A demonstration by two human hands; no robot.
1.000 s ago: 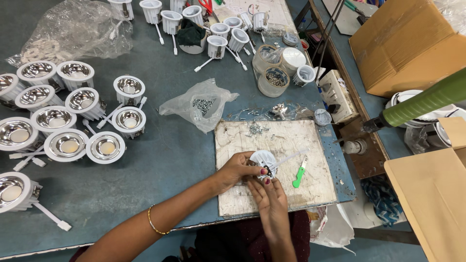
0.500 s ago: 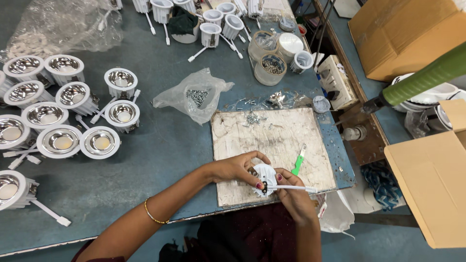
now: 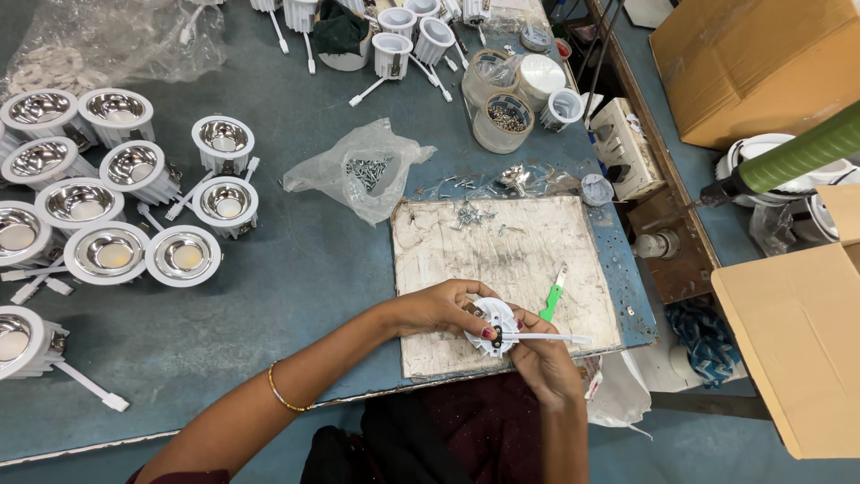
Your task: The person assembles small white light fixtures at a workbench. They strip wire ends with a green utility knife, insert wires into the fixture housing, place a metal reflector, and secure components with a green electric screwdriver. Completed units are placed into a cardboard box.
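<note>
My left hand [image 3: 439,307] grips a small round white lamp part [image 3: 494,324] from its left side, over the near edge of a worn white work board [image 3: 502,255]. My right hand [image 3: 540,356] comes up from below and pinches the same part, with a thin white cable [image 3: 555,338] running from it to the right. A green-handled tool [image 3: 553,295] lies on the board just right of my hands. Loose screws [image 3: 467,213] lie at the board's far edge.
Several finished silver-reflector downlights [image 3: 184,255] stand on the blue table at left. A clear bag of screws [image 3: 365,170] sits mid-table, jars [image 3: 501,119] and white housings [image 3: 392,51] farther back. Cardboard boxes [image 3: 797,341] and a green hose [image 3: 806,152] are at right.
The view has shifted, so everything sits higher in frame. My hands stayed on the lamp part at the board's near edge, and the white cable now sticks out to the right.
</note>
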